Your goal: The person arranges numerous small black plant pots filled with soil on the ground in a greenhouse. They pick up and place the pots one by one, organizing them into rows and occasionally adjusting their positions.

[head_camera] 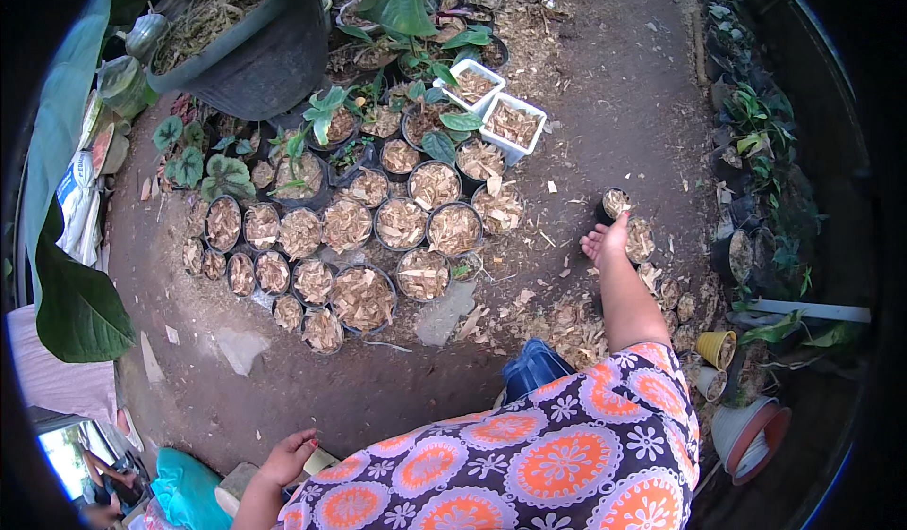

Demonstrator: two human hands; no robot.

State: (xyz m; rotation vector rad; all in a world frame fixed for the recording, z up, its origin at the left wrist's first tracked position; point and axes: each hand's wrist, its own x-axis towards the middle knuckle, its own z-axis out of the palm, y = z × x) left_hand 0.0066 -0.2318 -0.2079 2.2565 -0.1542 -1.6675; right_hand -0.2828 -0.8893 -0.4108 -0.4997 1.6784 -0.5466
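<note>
My right hand (608, 243) is stretched forward, its thumb raised beside a small black pot (615, 204) filled with wood chips. The fingers point left, apart from the thumb, and nothing shows between them. Just right of that hand stands another chip-filled pot (640, 239). My left hand (285, 459) is low in the view, beside a pale flat-sided object (321, 461); whether it grips this is unclear. Ahead and to the left, many round black pots (400, 223) of wood chips stand close together on the soil, with a larger pot (363, 298) at their near side.
Two white square pots (513, 125) stand beyond the round ones. A large dark planter (248, 55) and broad leaves (78, 296) rise on the left. Along the right edge are potted plants (751, 119), a yellow pot (716, 349) and stacked larger pots (747, 431). A teal bag (186, 491) lies lower left.
</note>
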